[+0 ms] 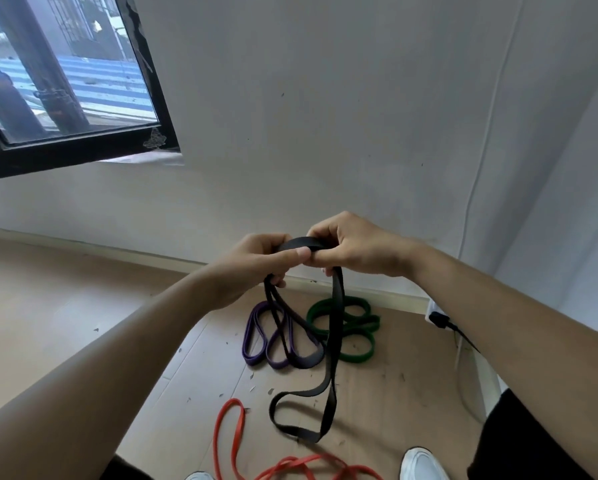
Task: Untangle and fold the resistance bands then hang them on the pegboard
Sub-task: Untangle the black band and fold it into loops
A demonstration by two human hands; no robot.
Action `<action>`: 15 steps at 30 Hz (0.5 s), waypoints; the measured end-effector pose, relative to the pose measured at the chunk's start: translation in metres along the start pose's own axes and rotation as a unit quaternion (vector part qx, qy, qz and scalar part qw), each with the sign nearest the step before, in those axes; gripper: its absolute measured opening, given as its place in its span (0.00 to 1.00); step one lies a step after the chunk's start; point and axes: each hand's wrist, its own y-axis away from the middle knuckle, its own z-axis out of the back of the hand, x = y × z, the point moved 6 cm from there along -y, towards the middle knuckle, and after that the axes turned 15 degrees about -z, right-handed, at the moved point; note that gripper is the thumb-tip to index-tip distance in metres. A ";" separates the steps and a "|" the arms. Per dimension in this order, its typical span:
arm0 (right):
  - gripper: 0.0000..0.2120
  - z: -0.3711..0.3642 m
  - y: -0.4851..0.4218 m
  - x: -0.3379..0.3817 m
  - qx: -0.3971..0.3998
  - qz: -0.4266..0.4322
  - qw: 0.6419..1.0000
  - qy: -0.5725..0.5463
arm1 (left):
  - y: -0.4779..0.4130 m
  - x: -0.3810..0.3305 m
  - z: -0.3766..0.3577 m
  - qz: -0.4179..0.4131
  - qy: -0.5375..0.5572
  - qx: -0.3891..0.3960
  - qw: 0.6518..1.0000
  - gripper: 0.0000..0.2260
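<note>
Above the floor (65, 306), near the wall, the black band (335, 323) is held at its top bend, pinched by the left hand (256, 268) and the right hand (356, 251); its long axis hangs downward; folding appears under way; the dangling loops probably need gathering next; no pegboard is seen.

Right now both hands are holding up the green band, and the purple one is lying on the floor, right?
Not quite. The head view shows both hands, left hand and right hand, holding up the black band, not the green one. The green band lies on the floor beside the purple band.
</note>
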 end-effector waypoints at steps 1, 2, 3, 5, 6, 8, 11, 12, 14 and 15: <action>0.04 -0.001 -0.001 -0.001 0.004 -0.001 1.000 -0.001 | -0.001 0.000 0.001 -0.007 -0.011 -0.009 1.000 0.16; 0.02 -0.001 -0.002 -0.004 0.008 -0.003 1.000 -0.005 | -0.002 -0.001 0.002 -0.013 -0.015 -0.021 1.000 0.17; 0.01 -0.002 -0.004 -0.008 0.011 -0.009 1.000 -0.008 | -0.002 -0.002 0.005 -0.020 -0.014 -0.034 0.999 0.16; 0.03 -0.005 -0.007 -0.020 0.022 -0.029 0.999 -0.003 | -0.002 -0.004 0.014 -0.032 0.001 -0.068 0.997 0.10; 0.03 -0.007 -0.009 -0.027 0.029 -0.039 0.999 0.004 | -0.001 -0.006 0.020 -0.036 0.013 -0.089 0.995 0.09; 0.02 -0.008 -0.013 -0.040 0.038 -0.051 0.998 0.002 | 0.003 -0.006 0.039 -0.044 0.037 -0.130 0.990 0.12; 0.04 -0.004 -0.014 -0.054 0.039 -0.063 0.996 -0.038 | 0.015 -0.003 0.068 -0.040 0.020 -0.164 0.985 0.18; 0.05 -0.005 -0.014 -0.058 0.041 -0.071 0.996 -0.037 | 0.020 -0.001 0.073 -0.034 0.009 -0.169 0.985 0.19; 0.06 -0.009 -0.014 -0.065 0.048 -0.089 0.995 -0.011 | 0.025 0.003 0.079 -0.032 -0.004 -0.180 0.983 0.21; 0.06 -0.013 -0.014 -0.067 0.050 -0.095 0.994 0.007 | 0.026 0.003 0.081 -0.036 -0.002 -0.187 0.982 0.21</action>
